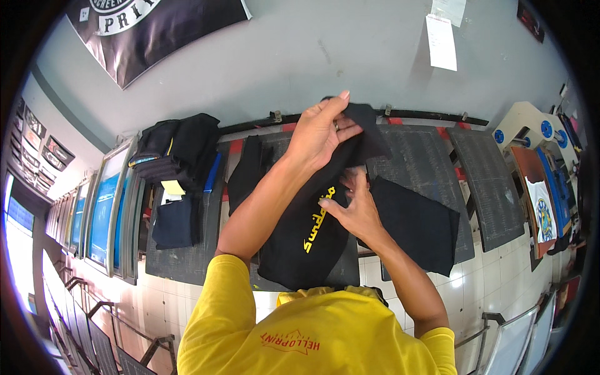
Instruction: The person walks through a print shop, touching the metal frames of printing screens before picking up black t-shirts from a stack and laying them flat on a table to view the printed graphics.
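Observation:
A black garment [294, 250] with yellow lettering down its middle lies across a dark board in front of me. My left hand [319, 134] is raised at its far end, thumb and fingers closed on a lifted fold of the cloth. Lower and to the right, my right hand [359, 206] rests at the garment beside the lettering. Its thumb is spread away from its fingers, and some fingertips are partly hidden by the raised cloth. A wide flap of black cloth [415, 225] spreads to the right; whether it belongs to the same garment I cannot tell.
Folded black garments [178, 150] are piled at the left, with a yellow slip [173, 187] below them. Framed screens [109, 206] lean farther left. More dark boards [487, 187] stand at the right, near a white machine with blue knobs [531, 128]. A grey wall [300, 56] rises behind.

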